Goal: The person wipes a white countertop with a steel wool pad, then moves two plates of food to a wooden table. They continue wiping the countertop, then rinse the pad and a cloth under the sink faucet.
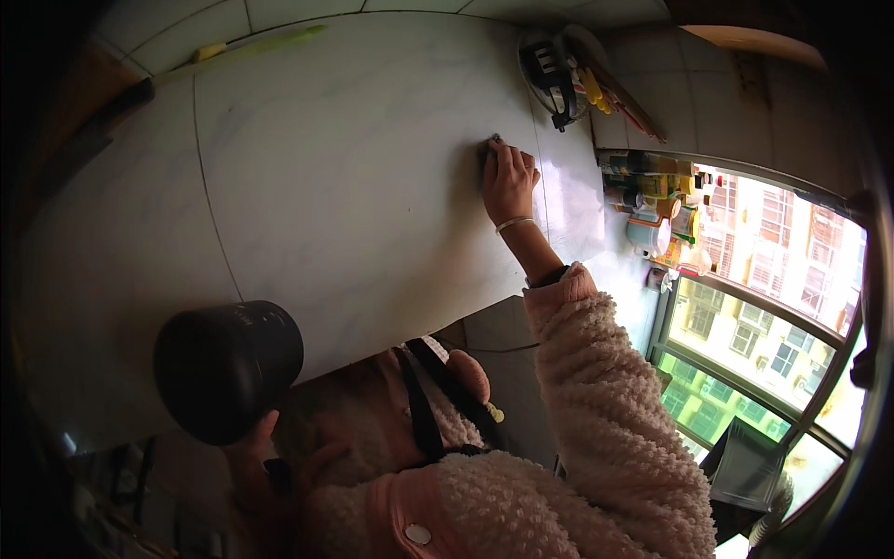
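My right hand (510, 182) reaches far across a pale marbled countertop (335, 168), its fingers closed and pressed down. A small dark wad (494, 140) shows at the fingertips; its exact kind is hard to make out. A thin light bracelet circles that wrist, below a fluffy pink sleeve. At the lower left, my left hand (251, 445) is at the near end of a black cylindrical container (228, 368), held over the counter's near edge. The thumb shows against the container, while the other fingers are hidden by it and by shadow.
A holder with a black slotted turner (549, 70), chopsticks (629, 102) and yellow-handled tools stands at the far right corner. Several jars and bottles (656, 210) line the sill by a bright window (764, 279). Pale tiles (307, 17) run behind the counter.
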Demonstrator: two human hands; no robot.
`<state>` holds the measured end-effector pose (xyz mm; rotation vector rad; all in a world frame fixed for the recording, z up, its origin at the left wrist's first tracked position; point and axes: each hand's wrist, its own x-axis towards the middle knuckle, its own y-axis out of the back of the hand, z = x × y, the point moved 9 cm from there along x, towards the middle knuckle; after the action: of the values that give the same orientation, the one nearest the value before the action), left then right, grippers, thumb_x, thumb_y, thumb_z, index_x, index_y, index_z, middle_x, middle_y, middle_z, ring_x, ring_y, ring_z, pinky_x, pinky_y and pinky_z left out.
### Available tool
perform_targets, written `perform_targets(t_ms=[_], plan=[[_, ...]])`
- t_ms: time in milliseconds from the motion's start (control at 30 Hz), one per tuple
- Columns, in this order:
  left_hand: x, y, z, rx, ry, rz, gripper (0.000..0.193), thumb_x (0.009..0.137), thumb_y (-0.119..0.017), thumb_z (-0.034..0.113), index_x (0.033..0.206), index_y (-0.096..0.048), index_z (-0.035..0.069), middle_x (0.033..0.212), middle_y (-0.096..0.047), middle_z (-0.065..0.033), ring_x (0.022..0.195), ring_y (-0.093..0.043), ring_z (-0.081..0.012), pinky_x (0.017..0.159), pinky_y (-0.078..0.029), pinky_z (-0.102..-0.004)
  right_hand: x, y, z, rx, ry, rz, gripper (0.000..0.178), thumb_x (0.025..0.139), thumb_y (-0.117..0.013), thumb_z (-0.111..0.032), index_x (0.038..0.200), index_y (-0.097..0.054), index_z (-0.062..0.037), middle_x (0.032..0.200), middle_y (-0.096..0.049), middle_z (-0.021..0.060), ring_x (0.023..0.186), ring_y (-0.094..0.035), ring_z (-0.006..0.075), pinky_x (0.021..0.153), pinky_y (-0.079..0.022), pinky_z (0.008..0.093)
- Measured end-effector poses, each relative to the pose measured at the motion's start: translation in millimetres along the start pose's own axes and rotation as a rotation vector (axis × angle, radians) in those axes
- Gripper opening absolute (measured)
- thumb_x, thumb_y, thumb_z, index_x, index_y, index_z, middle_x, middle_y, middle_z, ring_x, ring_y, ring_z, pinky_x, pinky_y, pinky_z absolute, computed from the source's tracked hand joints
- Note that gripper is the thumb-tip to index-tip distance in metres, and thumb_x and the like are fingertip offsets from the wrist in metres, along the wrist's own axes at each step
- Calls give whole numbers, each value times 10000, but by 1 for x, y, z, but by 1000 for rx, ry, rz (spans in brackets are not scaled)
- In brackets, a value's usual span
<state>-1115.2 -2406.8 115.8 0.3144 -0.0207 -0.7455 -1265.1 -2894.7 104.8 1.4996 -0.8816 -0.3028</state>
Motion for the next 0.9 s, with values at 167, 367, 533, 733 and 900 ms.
perform_targets(t_ms=[167, 367, 533, 733, 900], plan=[[-3, 1, 3, -46, 1, 10, 771, 763, -744, 199, 1396, -343, 20, 1382, -426, -133, 1238, -441, -234, 1049, -337, -360, -28, -5, 5, 58, 88, -121, 246, 868, -547, -99, 1110, -586, -89, 1067, -621, 72, 1027, -525, 289, 863, -395, 429], [-11, 3, 1, -51, 30, 20, 778, 759, -748, 199, 1397, -339, 22, 1380, -427, -130, 1237, -441, -234, 1052, -334, -361, 1, 7, 111, -43, -172, 48, 271, 904, -488, -191, 1131, -593, -88, 1050, -649, 104, 974, -589, 305, 877, -412, 403], [-8, 1, -3, -47, 46, 23, 783, 756, -751, 200, 1398, -337, 24, 1379, -428, -127, 1236, -440, -234, 1054, -332, -361, 61, -47, 74, -100, -177, 68, 258, 906, -488, -214, 1126, -596, -136, 1054, -650, 80, 987, -582, 318, 898, -403, 430], [-3, -4, 0, -54, 34, 7, 790, 753, -754, 200, 1398, -334, 27, 1377, -429, -124, 1235, -440, -234, 1056, -329, -361, 57, -28, 49, -111, -213, -147, 266, 892, -518, -177, 1144, -576, -117, 1020, -648, 96, 945, -583, 311, 884, -414, 433], [-9, -5, -1, -59, 52, 18, 795, 750, -757, 201, 1399, -331, 29, 1375, -430, -121, 1235, -440, -233, 1058, -326, -362, 55, -38, 94, -143, -262, -310, 252, 892, -509, -179, 1124, -578, -109, 959, -639, 121, 915, -585, 310, 789, -446, 418]])
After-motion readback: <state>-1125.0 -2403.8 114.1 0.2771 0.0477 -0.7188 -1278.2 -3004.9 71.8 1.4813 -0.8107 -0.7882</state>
